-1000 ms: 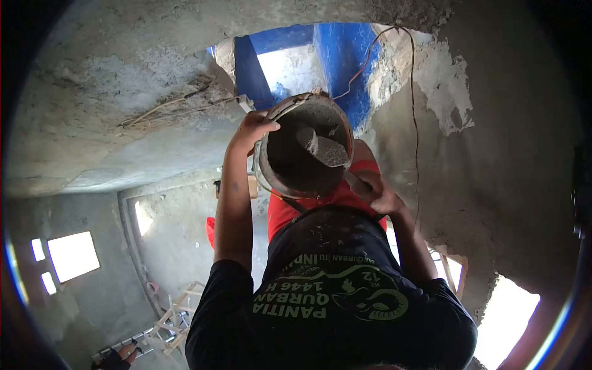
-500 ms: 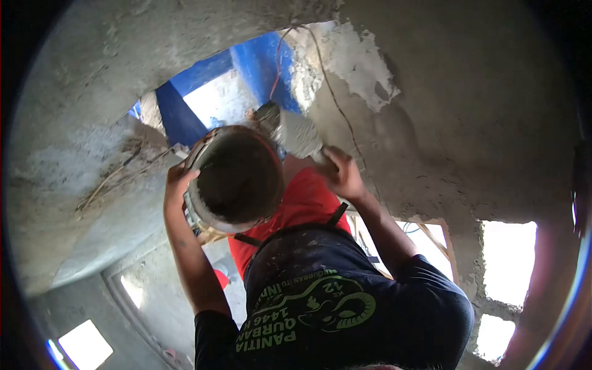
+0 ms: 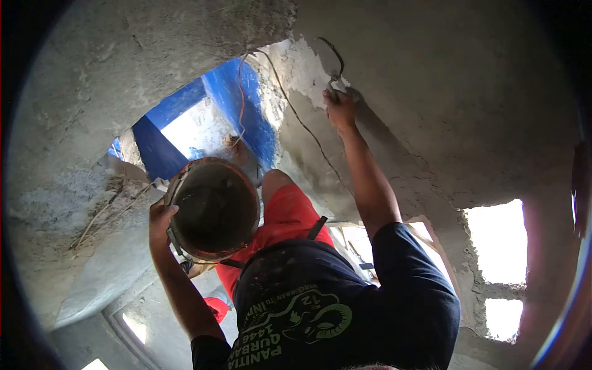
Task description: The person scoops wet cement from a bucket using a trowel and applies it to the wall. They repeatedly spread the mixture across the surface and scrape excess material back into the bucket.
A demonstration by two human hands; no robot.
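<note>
My left hand (image 3: pixel 162 219) grips the rim of a round bucket (image 3: pixel 251 216), which is tilted so its dark inside faces me. A greyish mass, probably mortar, lies inside, but its level is hard to make out. My right hand (image 3: pixel 340 112) is raised and closed around the handle of a trowel (image 3: pixel 340 60). The blade shows nearly edge-on as a dark curved line against the grey wall (image 3: pixel 431 111). Beside the trowel is a paler, rough patch (image 3: pixel 306 65) of that wall.
A loose cable (image 3: pixel 290 102) hangs down the wall left of my right arm. An opening with blue surfaces (image 3: pixel 157 148) lies beyond the bucket. More wires (image 3: pixel 102 222) hang at the left. Bright window openings (image 3: pixel 496 240) are at the right.
My right hand has moved up and away from the bucket, bringing the trowel from beside its rim to the wall. The bucket sits slightly lower and further left in view.
</note>
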